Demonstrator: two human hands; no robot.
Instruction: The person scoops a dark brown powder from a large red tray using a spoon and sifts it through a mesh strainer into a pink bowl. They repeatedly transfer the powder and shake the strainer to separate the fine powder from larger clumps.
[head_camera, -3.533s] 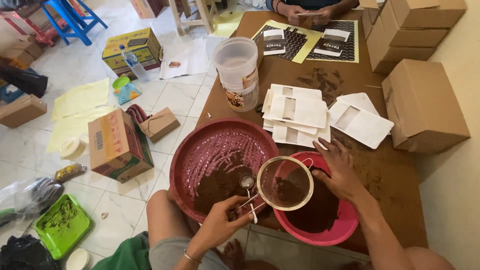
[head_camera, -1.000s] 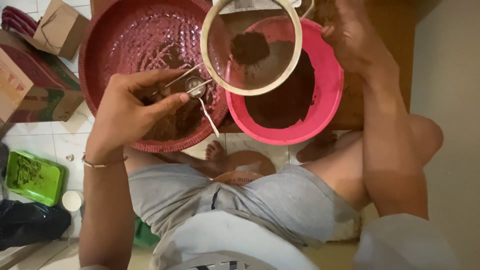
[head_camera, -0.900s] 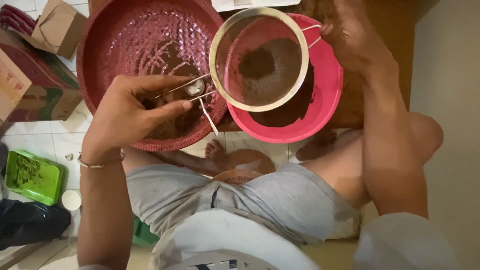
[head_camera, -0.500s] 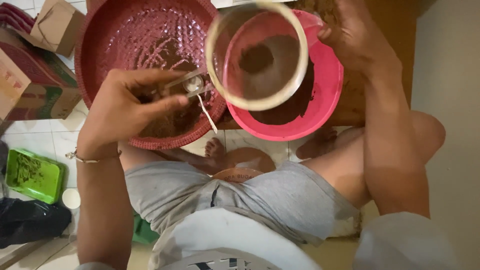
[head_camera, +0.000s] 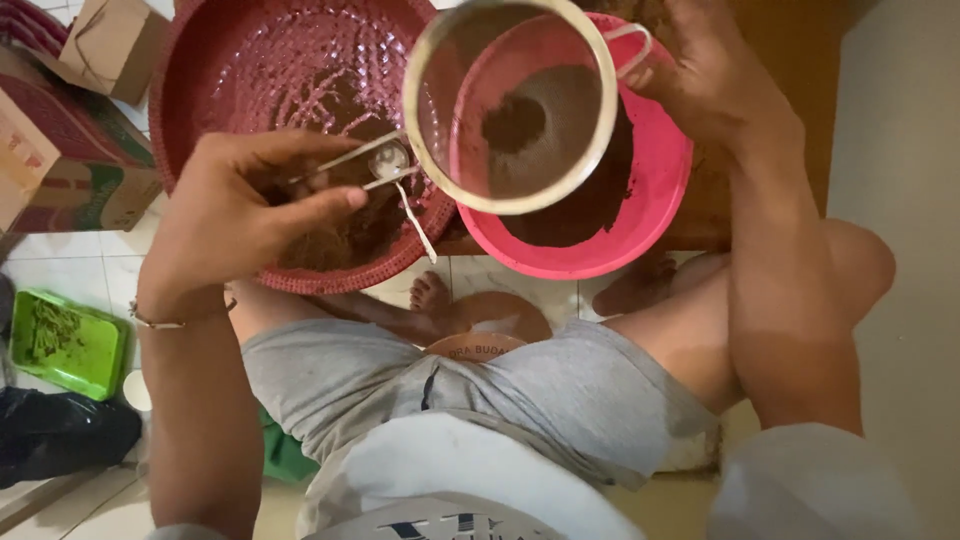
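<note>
Sieve (head_camera: 512, 105) has swung back over pink bowl (head_camera: 640, 215); our left hand (head_camera: 235, 215) grasps handle and spoon (head_camera: 385, 160), right hand (head_camera: 715, 70) pinches rim loop—sifting continues.

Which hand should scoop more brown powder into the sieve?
Probably the left hand. It already holds the spoon over the woven red tray of powder, beside the sieve. The right hand is at the sieve's far side over the pink bowl.

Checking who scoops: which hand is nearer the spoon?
Left. The left hand holds the spoon; the right hand is across the sieve, at the pink bowl's far side.
</note>
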